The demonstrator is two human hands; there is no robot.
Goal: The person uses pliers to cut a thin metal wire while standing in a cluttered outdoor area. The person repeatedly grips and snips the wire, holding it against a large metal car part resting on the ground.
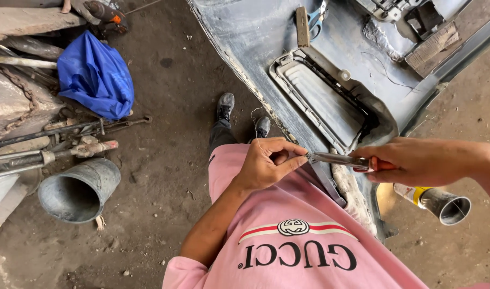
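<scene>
My right hand (pixel 416 160) grips the red-handled end of a pair of pliers (pixel 338 159), whose metal jaws point left. My left hand (pixel 269 160) is curled in front of my pink shirt, fingertips pinched at the tip of the pliers' jaws; whatever small thing sits between them is too small to make out. Both hands hover above the near edge of a grey car bumper (pixel 255 37) lying on the ground, inner side up.
A blue bag (pixel 95 75), metal rods (pixel 52 134) and a grey metal bucket (pixel 79 190) on its side lie left on the dirt floor. Scissors (pixel 317 16) and a wooden block (pixel 302 25) rest on the bumper. A metal tube (pixel 442 203) lies at right.
</scene>
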